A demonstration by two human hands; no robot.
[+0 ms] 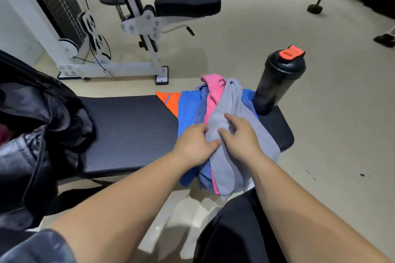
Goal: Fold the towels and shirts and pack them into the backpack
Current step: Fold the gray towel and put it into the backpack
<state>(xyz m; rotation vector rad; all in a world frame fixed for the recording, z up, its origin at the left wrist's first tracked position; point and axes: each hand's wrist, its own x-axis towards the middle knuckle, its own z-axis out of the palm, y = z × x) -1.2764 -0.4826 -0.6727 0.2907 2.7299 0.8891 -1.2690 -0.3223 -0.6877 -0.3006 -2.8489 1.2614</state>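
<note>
Both hands work the top of the laundry pile. The left grip [195,143] is clenched on a bunched edge of the grey towel [230,100], and the right grip [240,134] lies just beside it with bent fingers that seem to pinch a fold. They are probably set close together to lift that one layer free. The towel drapes over a pink cloth [213,89] and a blue shirt [188,109], with an orange piece [168,100] at the far edge. All of it is heaped at the right end of the padded counter [128,130] and hangs off its near side. The backpack [32,134] gapes open at the left, well apart, which leaves bare padding between for folding. A black bottle [277,83] stands just beside the pile.
</note>
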